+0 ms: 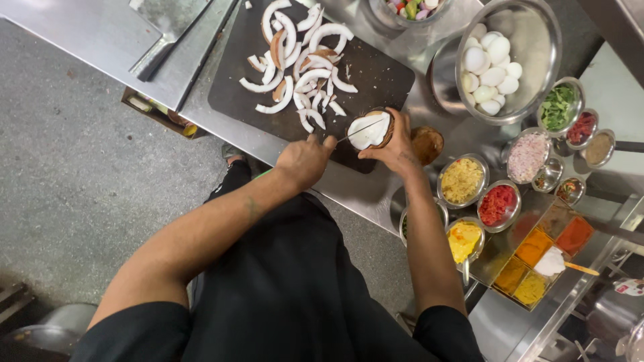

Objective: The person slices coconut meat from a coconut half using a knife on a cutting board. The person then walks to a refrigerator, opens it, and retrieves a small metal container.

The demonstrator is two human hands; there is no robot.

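My left hand (305, 159) grips a thin knife (355, 133) whose blade reaches into a half coconut (367, 131). My right hand (397, 146) holds that half from the right, its white flesh facing up. The coconut rests at the near right corner of a dark cutting board (379, 77). Several curved white coconut slices (295, 64) with brown skin lie spread over the board beyond my hands.
A large steel bowl (547, 33) of peeled eggs (490, 67) stands on the steel counter to the right. Small steel bowls hold yellow (461, 179), red (498, 204), chopped onion (528, 155) and green (559, 106) ingredients. A spice tray (537, 251) sits nearer right. Grey floor lies left.
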